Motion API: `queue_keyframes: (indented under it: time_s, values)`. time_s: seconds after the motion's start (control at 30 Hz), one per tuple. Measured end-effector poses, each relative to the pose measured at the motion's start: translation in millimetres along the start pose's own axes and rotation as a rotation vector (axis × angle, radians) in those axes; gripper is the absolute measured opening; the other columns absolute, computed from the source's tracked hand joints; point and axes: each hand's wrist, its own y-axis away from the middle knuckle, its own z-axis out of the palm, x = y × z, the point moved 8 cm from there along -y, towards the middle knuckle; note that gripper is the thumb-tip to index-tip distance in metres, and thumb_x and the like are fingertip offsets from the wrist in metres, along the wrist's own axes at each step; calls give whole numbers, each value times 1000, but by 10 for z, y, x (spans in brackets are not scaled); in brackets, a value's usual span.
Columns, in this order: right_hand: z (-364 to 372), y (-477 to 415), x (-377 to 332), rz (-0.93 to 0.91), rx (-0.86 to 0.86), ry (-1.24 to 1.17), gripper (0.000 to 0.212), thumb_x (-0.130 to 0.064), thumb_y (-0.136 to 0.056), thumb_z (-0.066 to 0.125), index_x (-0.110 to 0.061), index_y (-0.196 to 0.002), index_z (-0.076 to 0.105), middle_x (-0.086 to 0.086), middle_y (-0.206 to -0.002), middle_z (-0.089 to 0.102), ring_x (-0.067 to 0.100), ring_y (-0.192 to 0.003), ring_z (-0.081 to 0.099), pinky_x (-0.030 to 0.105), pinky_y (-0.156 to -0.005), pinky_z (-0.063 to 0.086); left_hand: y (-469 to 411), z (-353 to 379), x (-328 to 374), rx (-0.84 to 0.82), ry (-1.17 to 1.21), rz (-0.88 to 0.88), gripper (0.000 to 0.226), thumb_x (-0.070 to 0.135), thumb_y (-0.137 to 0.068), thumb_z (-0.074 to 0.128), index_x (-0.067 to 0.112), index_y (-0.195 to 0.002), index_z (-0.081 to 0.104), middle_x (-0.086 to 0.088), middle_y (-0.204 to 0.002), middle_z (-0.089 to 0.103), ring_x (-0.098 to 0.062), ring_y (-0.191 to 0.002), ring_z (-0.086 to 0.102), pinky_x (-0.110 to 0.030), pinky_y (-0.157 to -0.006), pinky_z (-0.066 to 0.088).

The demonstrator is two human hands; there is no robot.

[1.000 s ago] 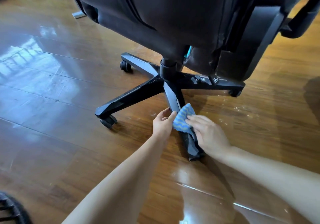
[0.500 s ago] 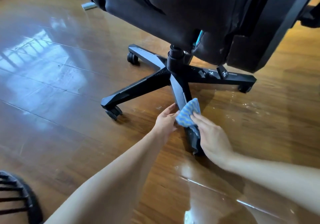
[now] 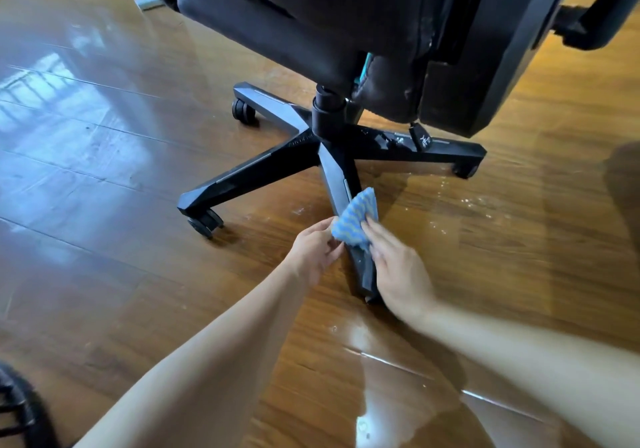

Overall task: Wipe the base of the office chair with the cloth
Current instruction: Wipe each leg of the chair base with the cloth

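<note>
Head view, looking down at a glossy brown wooden plank floor (image 3: 104, 170) that throws back window light on the left. A black office chair (image 3: 363, 14) fills the top, its padded seat and back hanging over a black five-spoke star base (image 3: 263, 167) with a short black centre column (image 3: 327, 115). Black twin-wheel casters sit under the spoke ends: one at the far left spoke (image 3: 243, 111), one at the near left spoke (image 3: 205, 223), one half hidden at the right spoke (image 3: 464, 170).

The blue cloth with pale wavy stripes (image 3: 355, 220) lies bunched on the spoke that points toward the camera, about halfway along it. The right hand (image 3: 398, 271) lies over the cloth's near edge, fingers spread and pressing it down onto the spoke. The left hand (image 3: 317, 248) comes in from the other side, thumb and fingertips pinched on the cloth's left corner, touching the spoke's edge.

Pale specks and wet smears dot the floor right of the base. At the bottom left corner a dark slatted curved object (image 3: 20, 409) pokes in; what it is, hard to tell.
</note>
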Motion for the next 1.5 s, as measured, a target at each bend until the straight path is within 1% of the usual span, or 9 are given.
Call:
queue_keyframes:
  time_s: [0.13, 0.23, 0.5, 0.73, 0.83, 1.03, 1.27, 1.37, 1.5]
  values:
    - [38, 243, 39, -18, -45, -2, 52, 3, -102, 49, -12, -151, 50, -4, -161, 43, 7, -148, 38, 11, -120, 21, 10, 2, -27, -29, -24, -15, 35, 28, -108, 62, 13, -139, 67, 3, -87, 78, -5, -69, 70, -25, -73, 58]
    - [-22, -250, 94, -7, -74, 41, 46, -6, -105, 48, -15, -150, 53, -5, -159, 45, 9, -148, 38, 7, -117, 18, 20, -18, -31, 4, 41, -48, 29, 15, -108, 61, 8, -135, 68, -7, -116, 81, -15, -106, 77, -26, -85, 65]
    - [0, -574, -11, -54, -33, 172, 51, -2, -102, 45, -12, -152, 49, 0, -159, 46, 16, -149, 38, 25, -123, 26, 95, 19, -65, 1, 90, -34, 38, 20, -104, 68, 5, -139, 65, -8, -124, 79, -16, -108, 76, -30, -95, 63]
    - [-71, 374, -4, -469, -207, 260, 46, -15, -106, 52, -7, -151, 50, 1, -162, 41, 15, -153, 34, 33, -124, 30, 143, 36, -90, -16, 164, -82, 48, 35, -114, 41, 3, -145, 60, -17, -153, 59, -34, -142, 56, -50, -123, 41]
    - [-52, -4, -102, -588, -277, 352, 41, -15, -105, 56, -11, -146, 57, -2, -159, 46, 14, -151, 36, 33, -122, 36, 195, 96, -89, -11, 258, -121, 63, 48, -115, 31, 1, -148, 57, -18, -149, 62, -35, -140, 58, -51, -119, 44]
    - [265, -1047, -405, -400, -255, 503, 41, -19, -106, 48, -18, -146, 56, -5, -163, 39, 10, -155, 24, 34, -122, 31, 233, 67, -79, 74, 325, -94, 67, 51, -113, 35, -1, -153, 50, -20, -159, 51, -34, -147, 50, -38, -102, 50]
    - [75, 27, -304, -681, -380, 496, 48, -6, -90, 61, -6, -138, 63, 10, -152, 55, 24, -147, 44, 41, -119, 40, 108, 101, 75, 93, 260, -89, 58, 56, -110, 39, 9, -129, 69, -13, -123, 75, -31, -121, 69, -44, -99, 55]
    - [24, 219, -181, -809, -486, 466, 46, -10, -98, 58, -8, -144, 58, 5, -156, 51, 19, -150, 39, 36, -121, 37, 102, 33, 99, 188, 180, -83, 49, 45, -109, 52, 7, -135, 68, -13, -130, 74, -27, -124, 67, -44, -113, 48]
    - [54, -573, -271, -591, -354, 490, 50, -8, -97, 59, -14, -146, 57, -2, -159, 46, 11, -151, 35, 37, -118, 41, 167, 35, 104, 213, 231, -67, 42, 38, -105, 58, 12, -136, 69, -9, -130, 74, -28, -120, 71, -39, -107, 54]
